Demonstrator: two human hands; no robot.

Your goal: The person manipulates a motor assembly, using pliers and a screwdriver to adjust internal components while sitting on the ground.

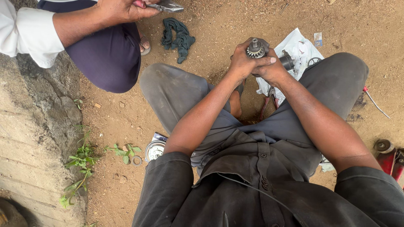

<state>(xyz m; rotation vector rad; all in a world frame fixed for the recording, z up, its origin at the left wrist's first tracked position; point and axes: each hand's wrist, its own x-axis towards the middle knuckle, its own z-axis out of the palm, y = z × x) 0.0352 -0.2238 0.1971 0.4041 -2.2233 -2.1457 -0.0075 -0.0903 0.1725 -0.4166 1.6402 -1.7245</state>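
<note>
Grey shirt (261,185) above sandy ground (219,25)

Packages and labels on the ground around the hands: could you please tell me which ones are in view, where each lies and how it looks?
White plastic bag: on the dirt just beyond the hands, crumpled, with faint dark print.
Small card or label: on the soil past the bag, rectangular, white and blue.
Flat packet: by the person's left knee, under a round toothed metal part, white and blue.
</note>
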